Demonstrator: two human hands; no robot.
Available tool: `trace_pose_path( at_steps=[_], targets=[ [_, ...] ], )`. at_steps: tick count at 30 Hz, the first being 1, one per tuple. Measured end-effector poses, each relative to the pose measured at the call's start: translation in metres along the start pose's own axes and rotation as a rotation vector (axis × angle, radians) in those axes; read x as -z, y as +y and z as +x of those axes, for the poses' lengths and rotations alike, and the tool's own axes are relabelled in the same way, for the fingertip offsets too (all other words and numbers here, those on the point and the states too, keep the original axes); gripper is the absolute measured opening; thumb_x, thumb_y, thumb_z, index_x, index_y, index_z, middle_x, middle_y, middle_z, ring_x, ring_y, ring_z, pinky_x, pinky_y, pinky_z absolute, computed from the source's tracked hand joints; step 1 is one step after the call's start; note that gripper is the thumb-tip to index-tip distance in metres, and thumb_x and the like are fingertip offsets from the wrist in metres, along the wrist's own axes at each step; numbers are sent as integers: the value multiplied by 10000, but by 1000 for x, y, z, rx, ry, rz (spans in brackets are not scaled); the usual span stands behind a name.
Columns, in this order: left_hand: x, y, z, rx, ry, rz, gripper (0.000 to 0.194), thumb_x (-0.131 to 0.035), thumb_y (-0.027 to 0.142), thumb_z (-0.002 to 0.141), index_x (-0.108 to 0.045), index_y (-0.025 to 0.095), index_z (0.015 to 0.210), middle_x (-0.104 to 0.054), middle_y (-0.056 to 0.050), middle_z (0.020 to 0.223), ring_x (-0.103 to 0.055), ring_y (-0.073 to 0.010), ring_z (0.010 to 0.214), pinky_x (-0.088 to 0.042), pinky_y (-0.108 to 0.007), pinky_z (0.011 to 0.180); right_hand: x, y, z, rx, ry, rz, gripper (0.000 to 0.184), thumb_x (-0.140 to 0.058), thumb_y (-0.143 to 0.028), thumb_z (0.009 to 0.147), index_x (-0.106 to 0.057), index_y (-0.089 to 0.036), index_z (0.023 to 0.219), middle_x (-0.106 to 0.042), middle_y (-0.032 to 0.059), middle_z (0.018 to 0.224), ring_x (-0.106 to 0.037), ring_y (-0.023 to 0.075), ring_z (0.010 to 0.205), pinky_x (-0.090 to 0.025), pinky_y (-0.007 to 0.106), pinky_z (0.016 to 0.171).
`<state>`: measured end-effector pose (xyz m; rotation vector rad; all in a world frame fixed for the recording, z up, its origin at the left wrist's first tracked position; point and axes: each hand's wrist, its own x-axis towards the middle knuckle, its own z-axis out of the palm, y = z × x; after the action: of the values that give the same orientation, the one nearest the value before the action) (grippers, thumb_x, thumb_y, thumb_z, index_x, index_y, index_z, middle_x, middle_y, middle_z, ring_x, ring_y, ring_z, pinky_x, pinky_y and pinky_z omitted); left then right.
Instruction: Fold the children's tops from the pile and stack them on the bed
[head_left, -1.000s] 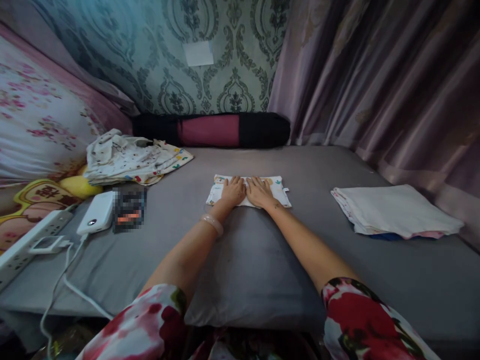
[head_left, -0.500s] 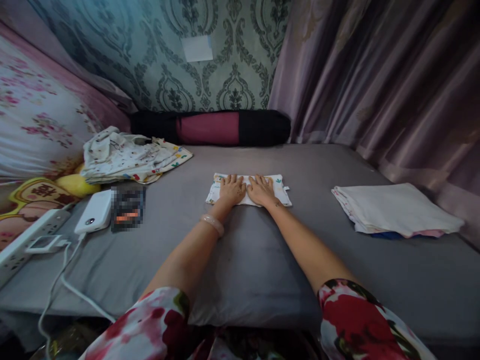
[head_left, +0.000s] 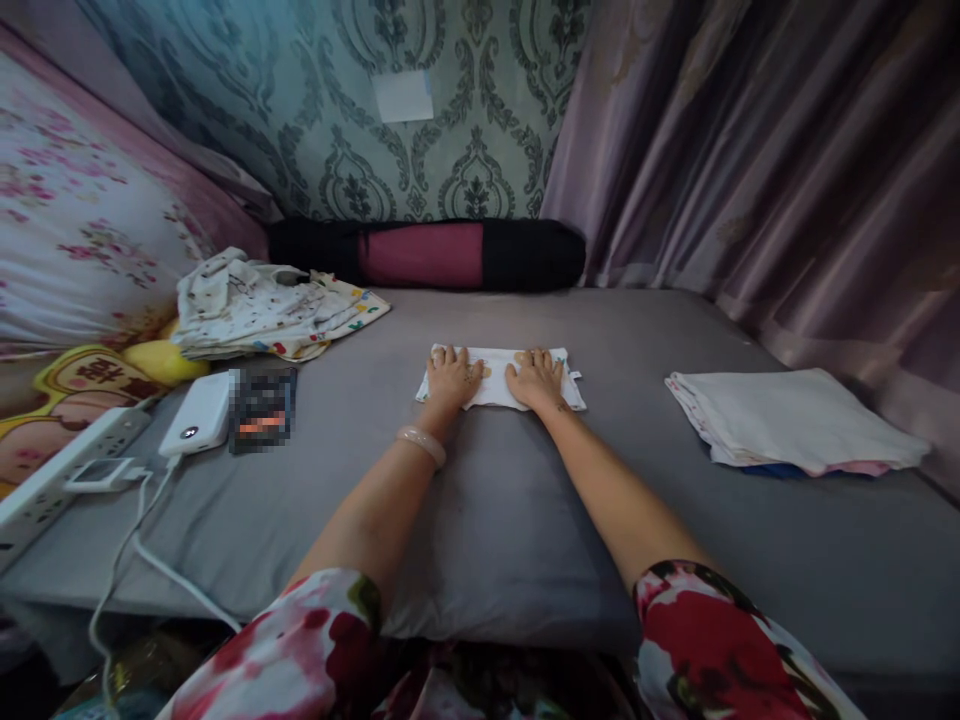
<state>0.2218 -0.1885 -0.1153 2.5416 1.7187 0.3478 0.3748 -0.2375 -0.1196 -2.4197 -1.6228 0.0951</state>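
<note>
A small white folded cloth [head_left: 495,385] with coloured prints lies flat on the grey bed sheet [head_left: 517,500], a little tag sticking out at its right edge. My left hand [head_left: 451,378] rests palm down on its left part, fingers spread. On the right part, my right hand [head_left: 535,378] also presses flat with its fingers apart. Between the hands a plain strip of the cloth shows; the areas under both palms are hidden. A pale bangle [head_left: 422,444] circles my left wrist.
To the right sits a stack of folded cloths [head_left: 795,415]. Rumpled printed clothes [head_left: 270,305] lie at the back left, near a white power bank [head_left: 196,415], a blurred-out dark object [head_left: 262,410] and a power strip [head_left: 75,465] with cables. A black and maroon bolster [head_left: 427,254] lines the wall.
My hands have slid apart sideways over the cloth, the left one leftward and the right one slightly rightward, baring more of its middle. The view has shifted slightly.
</note>
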Motion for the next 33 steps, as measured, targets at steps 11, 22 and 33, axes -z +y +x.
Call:
trace_pose_path(
  at_steps=[11, 22, 33],
  targets=[
    [4, -19, 2, -65, -85, 24, 607, -162, 531, 974, -405, 191, 1414, -371, -147, 1509, -250, -304, 1417, -241, -536, 1120, 14, 33, -1, 36, -39, -31, 587, -229, -408, 976, -401, -82, 1433, -339, 166, 1537, -253, 290, 1422, -176, 520, 1142],
    [0, -61, 16, -142, -213, -49, 637, -136, 531, 980, -304, 184, 1487, -245, -116, 1592, -173, -265, 1473, -125, -579, 1157, 20, 73, 8, 133, -147, -57, 681, -166, -487, 982, -277, -58, 1499, -200, 176, 1592, -170, 271, 1466, -148, 455, 1173],
    [7, -62, 15, -123, -244, -45, 636, -157, 538, 972, -308, 201, 1489, -240, -105, 1596, -182, -304, 1468, -119, -599, 1149, 23, 74, 7, 118, -170, -60, 674, -136, -483, 980, -279, -83, 1504, -192, 165, 1595, -175, 287, 1464, -138, 545, 1160]
  ],
)
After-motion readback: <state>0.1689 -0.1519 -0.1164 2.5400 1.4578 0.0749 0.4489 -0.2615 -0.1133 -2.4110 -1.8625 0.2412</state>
